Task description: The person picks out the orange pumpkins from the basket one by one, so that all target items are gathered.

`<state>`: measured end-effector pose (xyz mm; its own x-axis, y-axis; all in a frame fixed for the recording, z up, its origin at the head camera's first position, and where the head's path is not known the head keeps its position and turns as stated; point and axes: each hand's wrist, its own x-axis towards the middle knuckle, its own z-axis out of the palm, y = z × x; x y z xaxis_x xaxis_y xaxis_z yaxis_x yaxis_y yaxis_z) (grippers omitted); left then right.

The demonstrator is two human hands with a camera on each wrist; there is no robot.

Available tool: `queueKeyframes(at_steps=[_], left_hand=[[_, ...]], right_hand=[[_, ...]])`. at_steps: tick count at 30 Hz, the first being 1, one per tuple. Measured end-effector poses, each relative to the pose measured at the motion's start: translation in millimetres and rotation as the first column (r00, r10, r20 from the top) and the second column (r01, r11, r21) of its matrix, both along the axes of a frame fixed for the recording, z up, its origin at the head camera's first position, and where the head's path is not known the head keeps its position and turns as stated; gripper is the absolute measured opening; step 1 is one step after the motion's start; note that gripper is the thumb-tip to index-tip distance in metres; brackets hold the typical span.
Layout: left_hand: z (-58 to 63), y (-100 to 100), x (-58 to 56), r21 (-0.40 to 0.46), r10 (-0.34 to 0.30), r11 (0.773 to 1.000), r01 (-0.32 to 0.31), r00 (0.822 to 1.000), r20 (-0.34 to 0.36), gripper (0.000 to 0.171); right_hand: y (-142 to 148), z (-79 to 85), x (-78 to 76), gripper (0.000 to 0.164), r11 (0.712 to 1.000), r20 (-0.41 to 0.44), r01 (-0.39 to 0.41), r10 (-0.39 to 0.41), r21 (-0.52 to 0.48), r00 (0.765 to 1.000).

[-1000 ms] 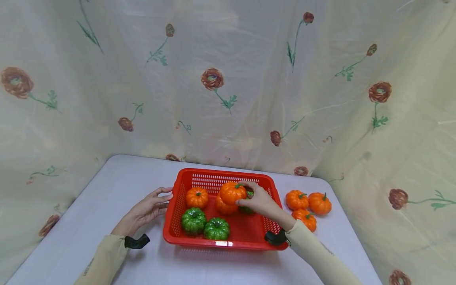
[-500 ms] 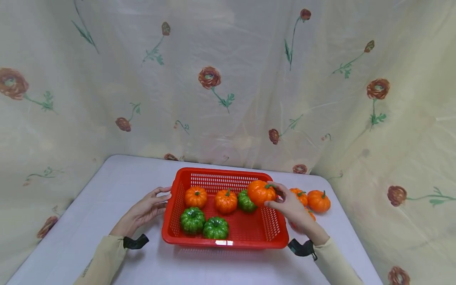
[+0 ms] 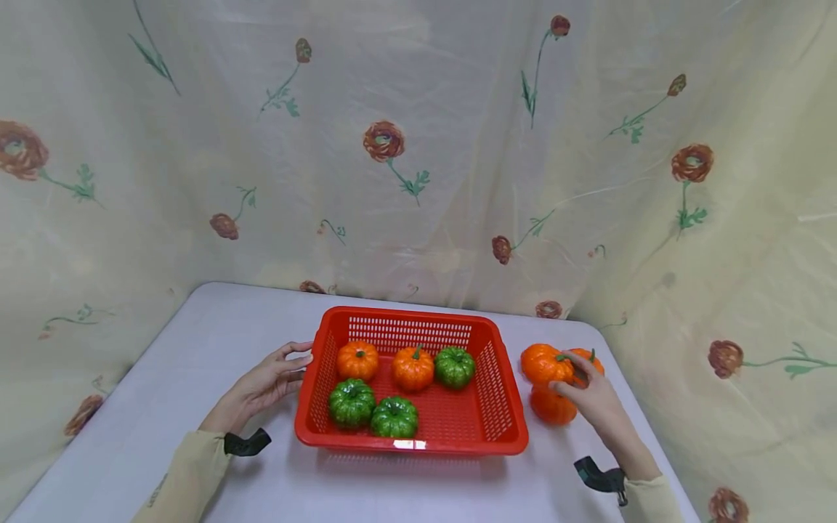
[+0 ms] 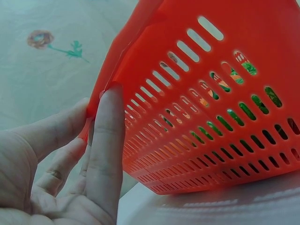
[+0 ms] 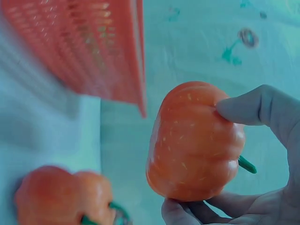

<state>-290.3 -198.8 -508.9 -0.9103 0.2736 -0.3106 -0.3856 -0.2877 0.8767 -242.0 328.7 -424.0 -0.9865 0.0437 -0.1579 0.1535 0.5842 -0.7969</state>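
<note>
Near the right side of the table, my right hand point(image 3: 593, 399) grips a small orange pumpkin point(image 3: 543, 363) with a green stem. In the right wrist view, thumb and fingers span that pumpkin point(image 5: 192, 140), which hangs clear of the others. Under and beside it lie more orange pumpkins, one in front point(image 3: 553, 407) and one behind point(image 3: 587, 362); the held one blocks part of the group. My left hand point(image 3: 268, 381) holds the rim of the red basket point(image 3: 412, 444) at its left side, and the left wrist view shows the fingers point(image 4: 105, 145) against the rim.
Inside the basket sit two orange pumpkins point(image 3: 357, 360) and three green ones point(image 3: 352, 403). The white table point(image 3: 255, 312) has a flowered curtain point(image 3: 445, 181) behind it and along both sides.
My right hand has carried the orange pumpkin from over the basket, across its right rim, to above the pumpkins on the table. My left hand stays at the basket's left rim.
</note>
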Motion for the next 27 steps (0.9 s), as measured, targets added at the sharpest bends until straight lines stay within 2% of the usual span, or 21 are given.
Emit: queueKeyframes(at_steps=[6,16,22,27], left_hand=[[1.2,-1,1.1,0.015,-0.003,1.0,0.003,1.0,0.006,0.049],[1.3,-1,3.0,0.024,-0.01,1.0,0.011,1.0,-0.006,0.044],[-0.1,-2,2.7,0.031,-0.012,0.999,0.012,1.0,0.001,0.047],[-1.0,-1,0.6,0.037,-0.004,0.999,0.004,1.0,0.003,0.052]], right_hand=[[30,-14.2,-0.1,0.084,0.998,0.025,0.064,-0.063,-0.029,0.998],[71,-35.0,1.6,0.078,0.978,0.024,0.199,-0.198,-0.069,0.98],[92,-60.4,-7.7,0.083,0.959,0.068,0.276,-0.273,-0.058,0.96],[98,-77.2,-11.4,0.084,0.958,0.064,0.279,-0.275,-0.062,0.959]])
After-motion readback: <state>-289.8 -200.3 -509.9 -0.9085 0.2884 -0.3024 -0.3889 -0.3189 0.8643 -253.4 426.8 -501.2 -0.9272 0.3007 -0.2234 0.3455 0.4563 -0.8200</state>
